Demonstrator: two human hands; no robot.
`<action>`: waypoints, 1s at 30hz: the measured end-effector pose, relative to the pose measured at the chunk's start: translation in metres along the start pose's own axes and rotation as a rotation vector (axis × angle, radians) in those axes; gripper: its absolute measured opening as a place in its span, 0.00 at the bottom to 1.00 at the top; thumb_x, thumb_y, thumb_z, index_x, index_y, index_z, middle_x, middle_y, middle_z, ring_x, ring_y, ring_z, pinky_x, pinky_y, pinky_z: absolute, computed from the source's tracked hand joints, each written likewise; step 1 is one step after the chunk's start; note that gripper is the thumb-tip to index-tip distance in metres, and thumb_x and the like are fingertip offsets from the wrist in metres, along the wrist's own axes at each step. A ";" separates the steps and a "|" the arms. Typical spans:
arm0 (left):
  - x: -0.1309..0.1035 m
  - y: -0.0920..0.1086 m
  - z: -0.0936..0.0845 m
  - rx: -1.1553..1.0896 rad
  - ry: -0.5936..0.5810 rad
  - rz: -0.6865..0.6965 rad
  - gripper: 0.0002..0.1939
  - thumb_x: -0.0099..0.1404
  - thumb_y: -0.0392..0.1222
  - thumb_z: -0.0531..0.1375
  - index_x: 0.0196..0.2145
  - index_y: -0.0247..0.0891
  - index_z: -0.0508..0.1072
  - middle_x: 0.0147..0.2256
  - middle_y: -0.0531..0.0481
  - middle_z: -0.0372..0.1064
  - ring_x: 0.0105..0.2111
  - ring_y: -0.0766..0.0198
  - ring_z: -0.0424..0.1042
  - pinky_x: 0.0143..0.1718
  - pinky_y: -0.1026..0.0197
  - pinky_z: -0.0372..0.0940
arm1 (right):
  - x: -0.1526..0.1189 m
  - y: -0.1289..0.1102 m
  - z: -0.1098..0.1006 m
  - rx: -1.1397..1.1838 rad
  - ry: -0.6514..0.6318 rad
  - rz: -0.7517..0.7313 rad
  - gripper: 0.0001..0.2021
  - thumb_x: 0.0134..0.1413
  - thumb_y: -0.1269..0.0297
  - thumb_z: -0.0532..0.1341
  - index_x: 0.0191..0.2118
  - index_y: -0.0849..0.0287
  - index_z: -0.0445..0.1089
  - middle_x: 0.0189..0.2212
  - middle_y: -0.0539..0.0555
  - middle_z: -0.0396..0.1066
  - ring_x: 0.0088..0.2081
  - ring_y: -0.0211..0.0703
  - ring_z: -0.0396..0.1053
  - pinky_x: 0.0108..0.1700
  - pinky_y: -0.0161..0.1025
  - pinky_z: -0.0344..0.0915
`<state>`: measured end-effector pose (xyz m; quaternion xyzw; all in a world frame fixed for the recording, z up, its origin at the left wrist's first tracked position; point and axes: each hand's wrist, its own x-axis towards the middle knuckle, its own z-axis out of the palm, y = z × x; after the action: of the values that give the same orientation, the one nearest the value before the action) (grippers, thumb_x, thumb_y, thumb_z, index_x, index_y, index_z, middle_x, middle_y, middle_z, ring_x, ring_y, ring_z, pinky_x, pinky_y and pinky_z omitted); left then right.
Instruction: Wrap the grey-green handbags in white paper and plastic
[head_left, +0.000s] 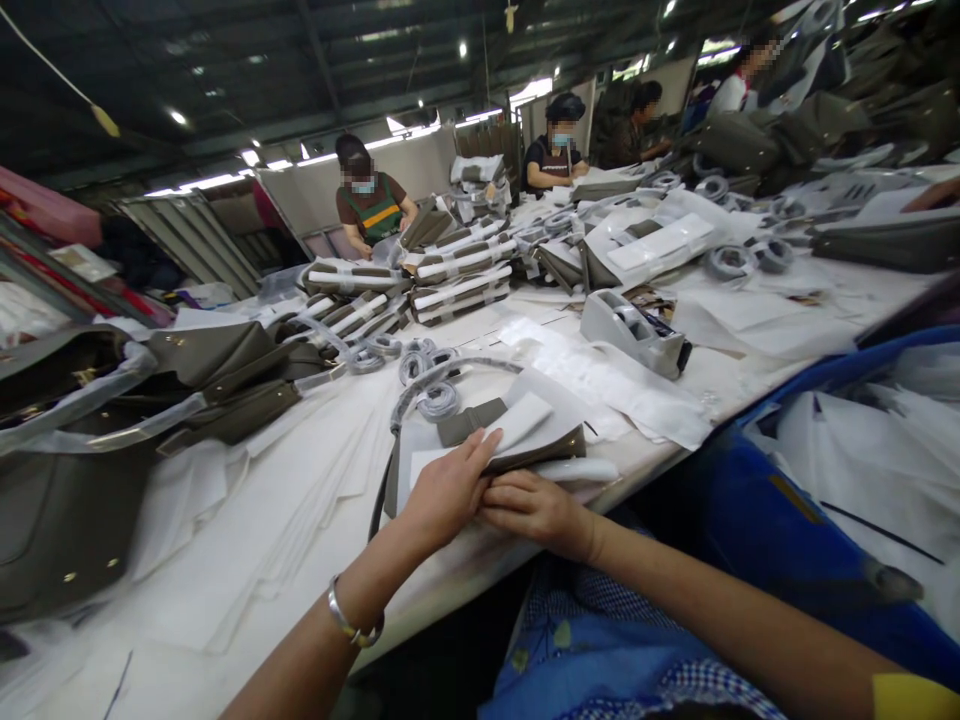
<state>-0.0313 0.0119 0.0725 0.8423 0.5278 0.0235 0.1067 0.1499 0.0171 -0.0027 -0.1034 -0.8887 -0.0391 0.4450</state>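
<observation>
An olive-grey handbag [544, 449] lies on the table close in front of me, partly covered by white paper and a folded white pad [523, 420]. Its strap [402, 405] loops out at the far left side. My left hand [448, 487] grips the bag's near edge, fingers over the white wrapping. Against it, my right hand [538, 512] is closed on the same edge, its fingertips partly hidden. A white padded roll [577, 470] sticks out beside the right hand. Just beyond the bag are wrapped coiled straps [437, 401].
A grey tape dispenser [634, 332] stands behind white sheets. Wrapped bags [461, 275] are stacked farther back, and larger olive bags [67, 500] fill the left. White paper [300, 500] covers the table nearby. On the right is a blue bin [795, 520]. Several people work across the table.
</observation>
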 end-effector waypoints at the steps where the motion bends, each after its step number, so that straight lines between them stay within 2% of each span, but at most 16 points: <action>1: -0.002 0.000 0.001 -0.011 0.011 -0.002 0.34 0.68 0.33 0.53 0.69 0.41 0.50 0.68 0.39 0.51 0.65 0.53 0.57 0.61 0.50 0.61 | -0.002 0.002 -0.002 0.032 -0.019 -0.018 0.09 0.63 0.73 0.60 0.47 0.62 0.74 0.43 0.55 0.77 0.49 0.42 0.69 0.52 0.40 0.69; 7: -0.014 -0.003 0.002 -0.077 0.065 0.037 0.38 0.65 0.36 0.57 0.69 0.44 0.49 0.69 0.40 0.47 0.66 0.52 0.56 0.62 0.49 0.60 | -0.005 0.006 -0.002 0.113 -0.030 -0.089 0.06 0.63 0.72 0.60 0.38 0.64 0.75 0.39 0.56 0.78 0.46 0.43 0.71 0.49 0.40 0.72; 10: -0.018 -0.005 0.004 -0.078 0.081 0.044 0.37 0.66 0.38 0.57 0.69 0.44 0.49 0.69 0.41 0.46 0.65 0.51 0.57 0.61 0.48 0.61 | -0.009 0.005 -0.018 0.070 -0.014 -0.089 0.08 0.64 0.73 0.58 0.41 0.64 0.75 0.41 0.57 0.78 0.47 0.44 0.71 0.50 0.42 0.72; 12: -0.018 -0.005 0.006 -0.071 0.091 0.049 0.36 0.67 0.39 0.57 0.70 0.45 0.48 0.69 0.41 0.46 0.65 0.51 0.57 0.61 0.48 0.62 | -0.016 0.003 -0.038 -0.051 -0.034 0.046 0.10 0.65 0.74 0.56 0.46 0.63 0.75 0.44 0.57 0.78 0.48 0.45 0.71 0.50 0.44 0.70; 16: -0.018 -0.005 0.007 -0.070 0.099 0.060 0.36 0.68 0.40 0.56 0.70 0.46 0.47 0.69 0.42 0.46 0.66 0.51 0.56 0.61 0.48 0.62 | -0.030 0.000 -0.079 -0.361 -0.157 0.471 0.11 0.64 0.69 0.59 0.49 0.59 0.75 0.46 0.57 0.77 0.44 0.49 0.71 0.49 0.48 0.69; 18: -0.018 -0.005 0.007 -0.071 0.100 0.060 0.35 0.69 0.40 0.56 0.70 0.46 0.47 0.69 0.42 0.46 0.66 0.51 0.56 0.61 0.47 0.62 | -0.033 -0.001 -0.089 -0.439 -0.250 0.548 0.12 0.64 0.65 0.60 0.49 0.60 0.75 0.45 0.58 0.77 0.42 0.51 0.71 0.47 0.49 0.69; 21: -0.018 -0.006 0.005 -0.075 0.088 0.061 0.35 0.69 0.41 0.56 0.70 0.46 0.47 0.69 0.42 0.47 0.66 0.51 0.56 0.61 0.47 0.62 | -0.035 -0.003 -0.090 -0.467 -0.323 0.557 0.13 0.64 0.65 0.59 0.51 0.62 0.75 0.45 0.59 0.77 0.42 0.52 0.72 0.45 0.48 0.69; 25: -0.019 -0.007 0.001 -0.090 0.057 0.091 0.37 0.68 0.41 0.57 0.70 0.47 0.45 0.70 0.43 0.45 0.66 0.52 0.55 0.62 0.48 0.60 | -0.034 -0.003 -0.089 -0.443 -0.332 0.513 0.12 0.64 0.64 0.60 0.48 0.63 0.75 0.44 0.59 0.77 0.44 0.53 0.72 0.46 0.48 0.69; 30: -0.019 -0.009 -0.001 -0.070 0.061 0.093 0.42 0.66 0.51 0.61 0.70 0.48 0.44 0.70 0.41 0.43 0.66 0.50 0.55 0.62 0.48 0.60 | -0.031 -0.001 -0.094 -0.465 -0.295 0.408 0.12 0.64 0.65 0.59 0.49 0.63 0.74 0.46 0.59 0.76 0.43 0.51 0.73 0.44 0.47 0.69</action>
<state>-0.0474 -0.0008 0.0727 0.8607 0.4898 0.0723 0.1187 0.2412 -0.0032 0.0288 -0.3823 -0.8718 -0.1357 0.2748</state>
